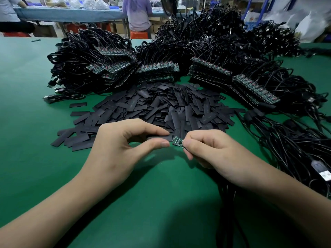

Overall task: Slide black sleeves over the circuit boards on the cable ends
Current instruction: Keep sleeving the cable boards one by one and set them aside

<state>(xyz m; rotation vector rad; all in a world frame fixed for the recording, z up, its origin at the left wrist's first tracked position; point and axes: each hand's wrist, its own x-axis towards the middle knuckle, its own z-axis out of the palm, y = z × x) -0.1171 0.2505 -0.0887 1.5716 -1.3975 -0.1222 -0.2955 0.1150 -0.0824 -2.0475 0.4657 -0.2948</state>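
Progress early: our left hand [114,140] pinches black sleeve [157,137], its mouth just beside bare circuit board [177,141] pinched by our right hand [209,149]; board not yet inside. Stacks of unsleeved boards [157,68] wait behind sleeve pile [161,104].

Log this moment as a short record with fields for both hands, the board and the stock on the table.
left hand: pinches one black sleeve between thumb and forefinger
right hand: pinches circuit board
board status: bare, tip at the sleeve's mouth
sleeve pile: loose heap beyond the hands
cable bundles: stacked behind the pile, boards uncovered
surface: green mat
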